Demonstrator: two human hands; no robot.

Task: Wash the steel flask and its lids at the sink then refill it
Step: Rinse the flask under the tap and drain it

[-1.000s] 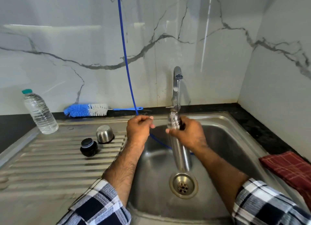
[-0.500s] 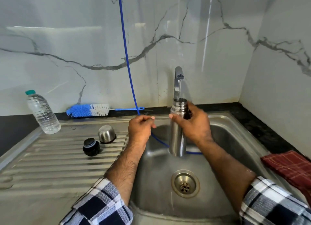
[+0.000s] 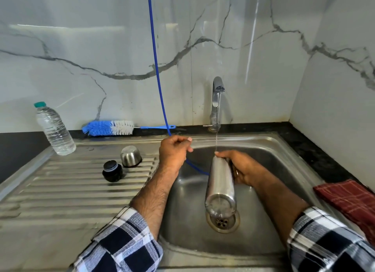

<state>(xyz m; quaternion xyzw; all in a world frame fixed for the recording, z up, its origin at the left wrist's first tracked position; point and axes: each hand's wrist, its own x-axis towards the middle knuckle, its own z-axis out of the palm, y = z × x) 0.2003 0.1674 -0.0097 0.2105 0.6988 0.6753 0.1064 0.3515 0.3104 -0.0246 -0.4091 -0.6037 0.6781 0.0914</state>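
My right hand (image 3: 242,170) grips the steel flask (image 3: 220,182) near its neck, over the sink basin (image 3: 263,149). The flask tilts with its base towards me, above the drain (image 3: 223,221). A thin stream from the tap (image 3: 217,101) falls onto its upper end by my fingers. My left hand (image 3: 174,151) is closed at the basin's left edge, around the blue hose (image 3: 155,58) that hangs from above. The steel cup lid (image 3: 130,156) stands mouth down on the drainboard (image 3: 71,190), with the black stopper lid (image 3: 112,170) just in front of it.
A clear plastic water bottle (image 3: 54,129) stands at the drainboard's back left. A blue and white bottle brush (image 3: 110,127) lies along the wall. A red checked cloth (image 3: 349,198) rests on the dark counter to the right of the sink.
The flask, held upright with its mouth under the tap half a second ago, has come down and tipped so its base faces me. My left hand has stayed in place.
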